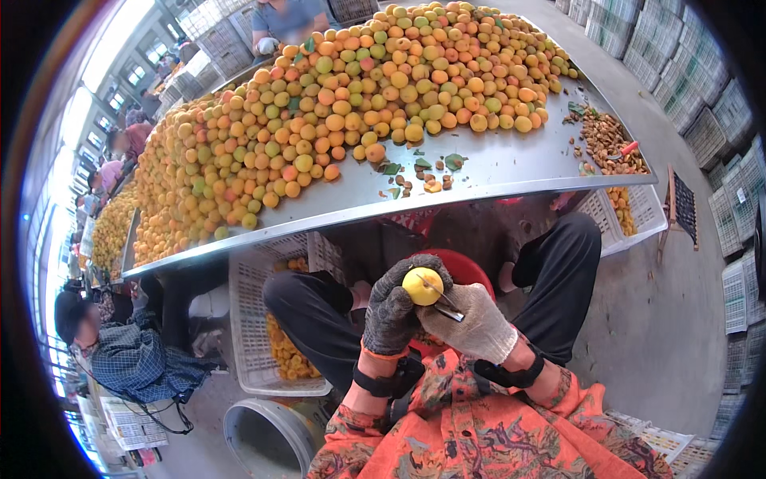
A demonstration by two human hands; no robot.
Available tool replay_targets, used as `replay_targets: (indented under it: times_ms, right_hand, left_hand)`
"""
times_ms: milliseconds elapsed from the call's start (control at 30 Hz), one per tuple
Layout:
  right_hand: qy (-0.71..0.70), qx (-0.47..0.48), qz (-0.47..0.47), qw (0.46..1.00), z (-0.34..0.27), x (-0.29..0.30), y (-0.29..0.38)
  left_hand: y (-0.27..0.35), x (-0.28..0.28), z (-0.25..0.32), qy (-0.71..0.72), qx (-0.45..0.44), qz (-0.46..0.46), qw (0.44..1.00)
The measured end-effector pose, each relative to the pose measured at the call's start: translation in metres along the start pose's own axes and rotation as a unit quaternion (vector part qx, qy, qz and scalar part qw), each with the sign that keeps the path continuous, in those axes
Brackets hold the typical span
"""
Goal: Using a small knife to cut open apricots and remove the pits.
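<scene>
My left hand (392, 305), in a dark grey knit glove, grips a yellow apricot (422, 286) from the left and above. My right hand (473, 320), in a pale knit glove, holds a small metal knife (449, 312) whose thin blade lies across the fruit; whether it has cut in, I cannot tell. Both hands are close together above a red plastic basin (464, 267) between my knees. Beyond them, a large heap of apricots (359, 114) covers much of a metal table (508, 164). Loose pits, leaves and a cut apricot piece (432, 186) lie near its front edge.
White plastic crates (248, 335) holding apricot pieces stand by my left leg and under the table's right end. A grey bucket (263, 440) is at lower left. A red-handled tool (629, 148) rests on a pit pile. People sit at left and across the table.
</scene>
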State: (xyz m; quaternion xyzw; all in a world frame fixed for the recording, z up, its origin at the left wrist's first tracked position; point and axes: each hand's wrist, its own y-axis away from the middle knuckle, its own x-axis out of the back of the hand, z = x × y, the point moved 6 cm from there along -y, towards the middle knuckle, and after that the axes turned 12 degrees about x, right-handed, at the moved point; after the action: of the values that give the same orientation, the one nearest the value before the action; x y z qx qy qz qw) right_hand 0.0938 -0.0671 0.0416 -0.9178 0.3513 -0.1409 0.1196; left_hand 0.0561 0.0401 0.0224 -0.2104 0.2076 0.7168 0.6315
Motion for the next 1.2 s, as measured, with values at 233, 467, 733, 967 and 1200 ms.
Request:
replay_targets:
  times_ms: [233, 467, 733, 967, 1200]
  right_hand:
    - [-0.007, 0.044, 0.028, 0.999, 0.012, -0.004, 0.008]
    - [-0.076, -0.078, -0.079, 0.991, 0.042, -0.008, 0.018]
    - [0.056, 0.041, 0.001, 0.998, 0.031, 0.014, 0.003]
    - [0.021, 0.074, -0.006, 0.997, 0.028, 0.011, 0.004]
    - [0.050, 0.140, -0.049, 0.988, 0.024, 0.017, 0.010]
  left_hand:
    - [0.005, -0.003, 0.003, -0.025, 0.043, -0.046, 0.998]
    - [-0.007, -0.004, 0.027, -0.387, 0.006, -0.109, 0.916]
    - [0.005, -0.009, -0.022, -0.153, -0.053, 0.067, 0.985]
    - [0.008, -0.016, -0.021, -0.098, -0.032, 0.044, 0.994]
    - [0.015, -0.027, -0.017, -0.145, 0.032, -0.033, 0.988]
